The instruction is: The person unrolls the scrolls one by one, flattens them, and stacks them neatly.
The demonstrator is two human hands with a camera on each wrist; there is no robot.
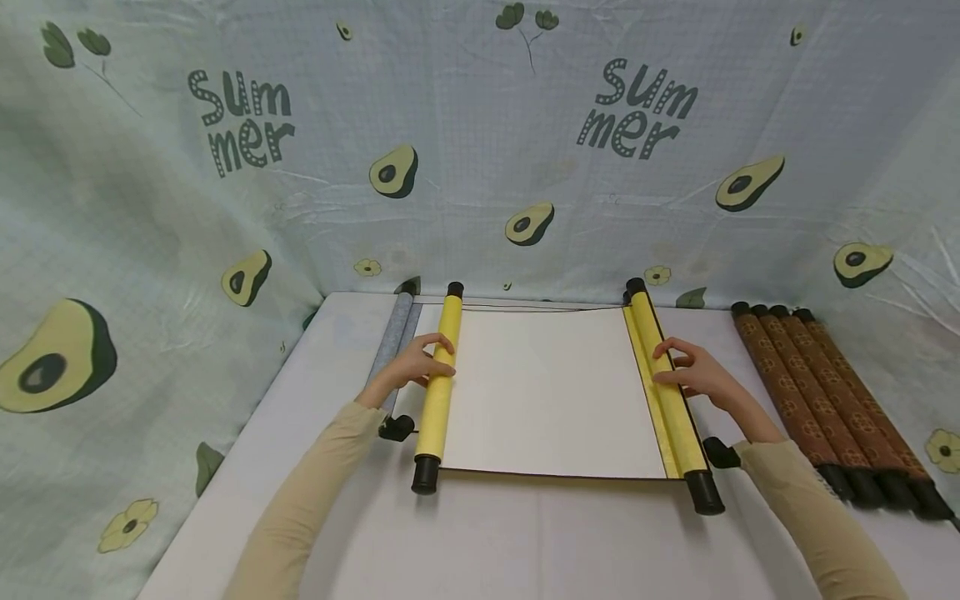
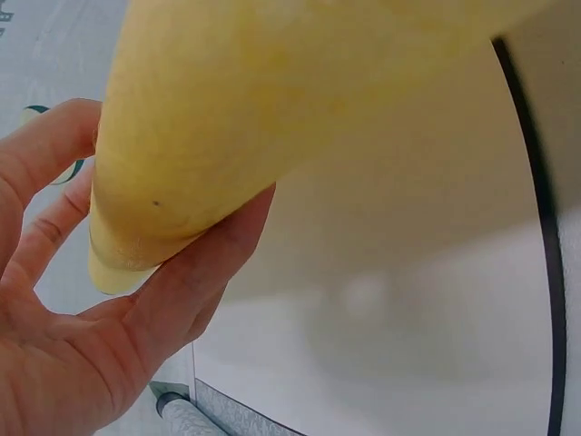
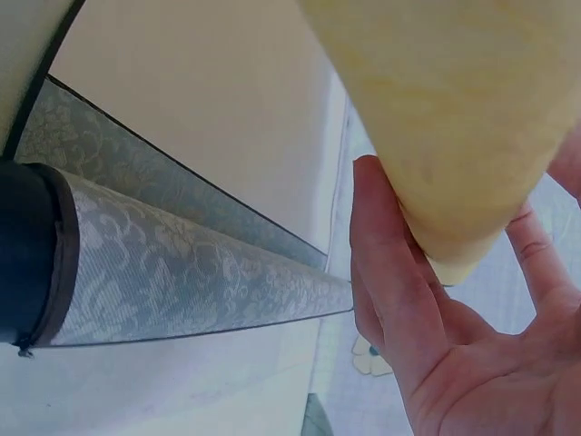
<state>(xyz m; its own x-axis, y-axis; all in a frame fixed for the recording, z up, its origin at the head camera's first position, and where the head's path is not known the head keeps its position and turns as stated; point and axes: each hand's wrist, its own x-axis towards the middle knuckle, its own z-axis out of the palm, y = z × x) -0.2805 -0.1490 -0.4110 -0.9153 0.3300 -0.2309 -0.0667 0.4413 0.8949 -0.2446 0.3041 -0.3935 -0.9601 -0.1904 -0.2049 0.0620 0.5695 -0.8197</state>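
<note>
A yellow scroll with black end knobs is partly unrolled, showing a blank white sheet (image 1: 547, 392) between its two rolls. My left hand (image 1: 412, 364) grips the left roll (image 1: 437, 408), with thumb and fingers around it in the left wrist view. On the other side, my right hand (image 1: 701, 377) holds the right roll (image 1: 678, 425) from its outer side. Beneath the yellow scroll lies a grey-blue scroll (image 1: 390, 337), also partly unrolled. Its floral-patterned roll (image 3: 200, 263) and dark end knob (image 3: 25, 254) show in the right wrist view. The yellow scroll hides much of it.
Several brown patterned scrolls (image 1: 825, 392) with black ends lie rolled up side by side at the right of the white table (image 1: 525, 542). A pale curtain (image 1: 480, 125) printed with avocados and lettering hangs behind the table and along both sides.
</note>
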